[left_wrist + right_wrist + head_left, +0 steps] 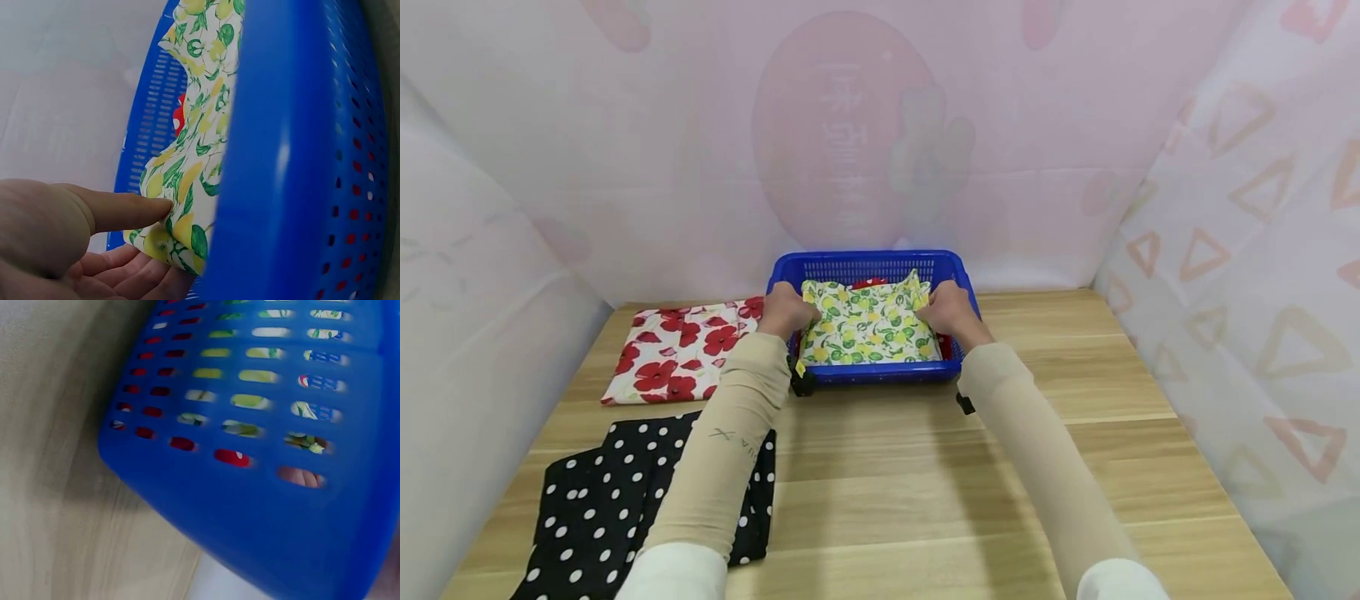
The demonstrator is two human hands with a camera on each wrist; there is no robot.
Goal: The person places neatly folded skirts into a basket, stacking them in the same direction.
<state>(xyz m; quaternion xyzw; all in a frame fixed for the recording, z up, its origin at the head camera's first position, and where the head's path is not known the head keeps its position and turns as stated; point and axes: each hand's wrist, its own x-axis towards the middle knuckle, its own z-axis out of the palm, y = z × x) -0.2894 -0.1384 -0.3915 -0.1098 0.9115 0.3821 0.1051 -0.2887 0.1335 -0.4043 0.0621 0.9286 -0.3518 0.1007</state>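
Observation:
A folded white cloth with a yellow lemon and green leaf print [871, 327] lies in a blue plastic basket [887, 374] with slotted walls. At the cloth's left edge my left hand [786, 311] pinches it; the left wrist view has the thumb on top of the lemon cloth [194, 156] and the fingers under it. My right hand [953, 313] grips the right edge, inside the basket's rim. In the right wrist view the basket wall [250, 512] hides most of that hand. Red fabric with white spots [870, 282] peeks out beneath the lemon cloth.
Left of the basket lies a folded white cloth with red flowers [681, 354]. Nearer me, partly under my left forearm, is a black cloth with white dots [602, 508]. Everything rests on a wooden table [895, 492], with printed curtains [700, 167] behind and at both sides.

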